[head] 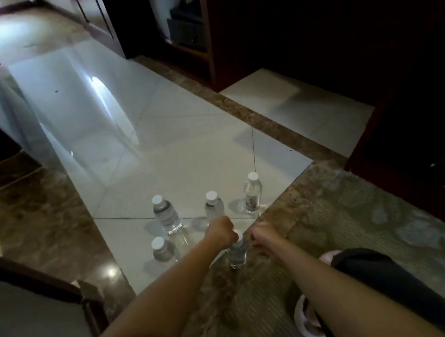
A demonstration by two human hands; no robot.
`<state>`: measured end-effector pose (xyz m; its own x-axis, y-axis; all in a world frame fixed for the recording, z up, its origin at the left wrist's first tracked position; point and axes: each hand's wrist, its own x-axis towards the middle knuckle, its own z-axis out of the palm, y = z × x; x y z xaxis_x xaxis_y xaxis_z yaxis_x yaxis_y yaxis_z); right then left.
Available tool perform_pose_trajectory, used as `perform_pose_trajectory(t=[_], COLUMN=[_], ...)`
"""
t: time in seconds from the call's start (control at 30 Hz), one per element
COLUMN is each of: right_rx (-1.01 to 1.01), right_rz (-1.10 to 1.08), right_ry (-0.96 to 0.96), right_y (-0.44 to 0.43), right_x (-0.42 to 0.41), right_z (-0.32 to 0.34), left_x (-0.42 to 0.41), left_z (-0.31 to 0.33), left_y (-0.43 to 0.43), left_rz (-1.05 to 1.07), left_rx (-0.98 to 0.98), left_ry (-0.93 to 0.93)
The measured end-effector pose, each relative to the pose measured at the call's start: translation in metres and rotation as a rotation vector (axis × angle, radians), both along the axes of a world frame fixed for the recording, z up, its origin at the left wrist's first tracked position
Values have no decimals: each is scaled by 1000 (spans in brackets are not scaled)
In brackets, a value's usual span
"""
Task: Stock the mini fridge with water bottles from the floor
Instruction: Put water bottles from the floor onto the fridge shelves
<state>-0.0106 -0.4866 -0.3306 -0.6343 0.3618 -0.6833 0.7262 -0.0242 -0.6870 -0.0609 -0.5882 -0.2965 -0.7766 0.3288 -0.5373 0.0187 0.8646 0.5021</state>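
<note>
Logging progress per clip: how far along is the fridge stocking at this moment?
Done: nothing visibly; five water bottles stand on the floor. In hand: the left hand is at the cap of the nearest bottle, grip unclear; the right hand beside it seems empty. Left: all five bottles to stock.

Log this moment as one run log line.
phase: reaching | five water bottles upright on floor | left hand at cap of nearest bottle, grip unclear | right hand beside, blurred
</note>
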Motion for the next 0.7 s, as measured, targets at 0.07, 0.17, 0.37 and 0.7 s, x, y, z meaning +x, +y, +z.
perform_pose_trajectory(t=[0.07,0.17,0.37,0.7], right_rx=[-10,-8,-6,46], right_rz=[46,57,61,32], right_ry=[-53,-97,-104,-100], right_y=[0,5,10,29], right_x=[3,3,-2,13], right_z=[-6,-18,-37,-27], left_x=[0,-2,-5,2], left_z=[-15,-32,-49,-33], left_y=[3,9,14,13], left_rz=[-35,-87,-150,-180], left_rx=[1,-15,-43,-8], left_ry=[6,15,115,160])
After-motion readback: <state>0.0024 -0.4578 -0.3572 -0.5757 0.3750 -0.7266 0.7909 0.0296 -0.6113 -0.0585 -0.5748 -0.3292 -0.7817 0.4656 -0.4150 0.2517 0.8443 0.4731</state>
